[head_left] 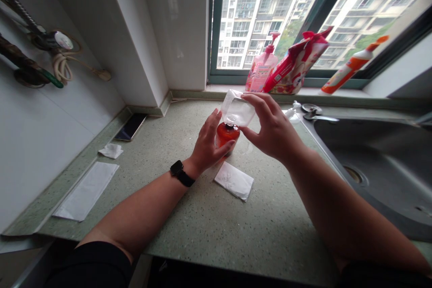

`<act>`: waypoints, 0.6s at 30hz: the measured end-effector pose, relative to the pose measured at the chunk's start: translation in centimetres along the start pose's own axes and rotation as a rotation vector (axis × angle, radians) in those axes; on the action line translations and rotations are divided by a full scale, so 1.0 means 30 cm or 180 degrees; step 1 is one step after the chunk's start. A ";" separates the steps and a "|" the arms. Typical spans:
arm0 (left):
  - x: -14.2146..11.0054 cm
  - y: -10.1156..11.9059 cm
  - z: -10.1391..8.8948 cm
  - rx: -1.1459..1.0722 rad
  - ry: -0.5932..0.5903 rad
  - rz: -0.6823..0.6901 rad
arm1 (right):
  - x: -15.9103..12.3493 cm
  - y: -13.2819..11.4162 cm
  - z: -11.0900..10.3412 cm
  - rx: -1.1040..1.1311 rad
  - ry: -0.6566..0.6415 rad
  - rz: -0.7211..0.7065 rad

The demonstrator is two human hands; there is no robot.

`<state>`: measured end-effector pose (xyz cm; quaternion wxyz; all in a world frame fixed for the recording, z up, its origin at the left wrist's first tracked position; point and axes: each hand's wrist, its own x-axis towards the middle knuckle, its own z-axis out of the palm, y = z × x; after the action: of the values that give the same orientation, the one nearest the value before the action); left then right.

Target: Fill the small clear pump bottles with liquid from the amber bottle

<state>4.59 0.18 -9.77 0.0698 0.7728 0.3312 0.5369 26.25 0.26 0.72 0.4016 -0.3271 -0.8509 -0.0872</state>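
Observation:
A squat bottle point(227, 133) of orange-red liquid stands on the counter, its dark mouth facing up. Around its left side curves my left hand point(213, 138), thumb across the front and fingers reaching up toward a clear container. My right hand point(268, 121) grips that clear plastic container point(238, 110) between thumb and fingers, tipped over so that its lower end meets or nearly meets the bottle's mouth. Whether they touch, I cannot tell. Just in front of the bottle lies a folded white tissue point(234, 181).
On the left lie a phone point(131, 127), a crumpled tissue point(111, 150) and a long folded paper towel point(86, 191). A pink pump bottle point(261, 69), a red pouch point(297, 63) and an orange-white bottle point(351, 69) line the windowsill. A steel sink point(381, 144) is at right.

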 end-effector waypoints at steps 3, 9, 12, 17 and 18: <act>-0.001 -0.002 0.004 -0.0042 0.0046 -0.0005 | 0.004 -0.010 -0.004 0.0010 -0.0013 -0.0029; -0.007 0.000 0.009 -0.0009 0.0094 0.0004 | 0.009 -0.022 -0.006 -0.0019 0.0013 -0.0104; -0.012 0.002 0.012 0.0006 0.0128 -0.0005 | 0.010 -0.027 -0.005 -0.0018 0.0005 -0.0128; -0.010 0.007 0.012 -0.0128 0.0175 -0.0011 | 0.010 -0.035 -0.003 0.0047 -0.0027 -0.0142; -0.009 0.007 0.011 -0.0138 0.0179 -0.0012 | 0.010 -0.035 -0.003 0.0051 -0.0022 -0.0150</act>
<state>4.93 -0.07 -10.03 0.0783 0.7550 0.3227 0.5654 25.50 -0.44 1.11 0.3991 -0.3040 -0.8605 -0.0887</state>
